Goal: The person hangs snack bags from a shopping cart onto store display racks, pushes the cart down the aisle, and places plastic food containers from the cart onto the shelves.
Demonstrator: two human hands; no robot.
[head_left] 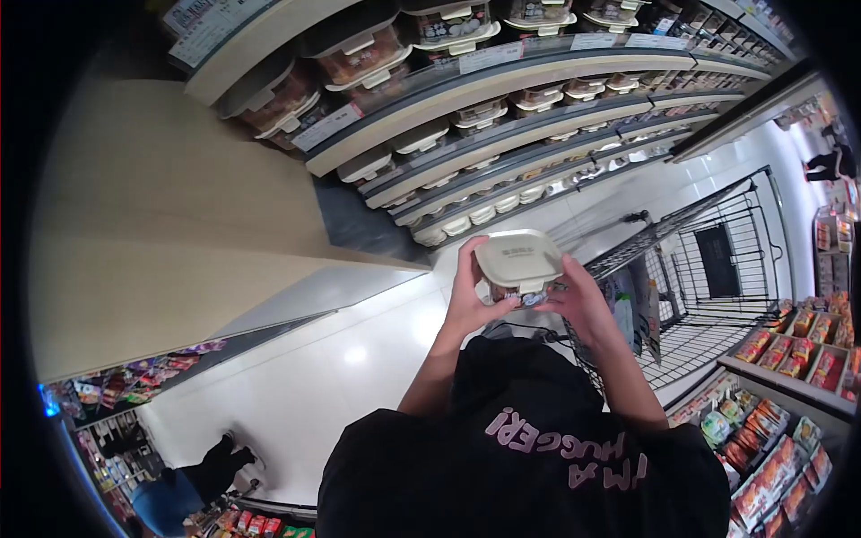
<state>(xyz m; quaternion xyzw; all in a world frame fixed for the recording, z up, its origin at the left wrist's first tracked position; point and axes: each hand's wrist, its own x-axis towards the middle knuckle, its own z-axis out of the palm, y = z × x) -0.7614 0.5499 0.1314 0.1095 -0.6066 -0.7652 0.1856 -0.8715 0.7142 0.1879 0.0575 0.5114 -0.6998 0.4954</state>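
Observation:
A clear food container with a pale lid (520, 255) is held up in front of my body, between both hands. My left hand (468, 296) grips its left side, the thumb along the lower front edge. On the other side, my right hand (578, 300) is wrapped round the right edge, its fingers near the lower front. Dark print shows on the lid, and a small latch tab sits at its front edge. What is inside the container is too small to tell.
Shelves (502, 72) with similar lidded containers and price labels rise ahead. A wire shopping cart (717, 269) with bags stands to the right. Packaged goods (762, 448) fill a display at the lower right. A person (193, 484) is at the lower left, another (834, 164) far right.

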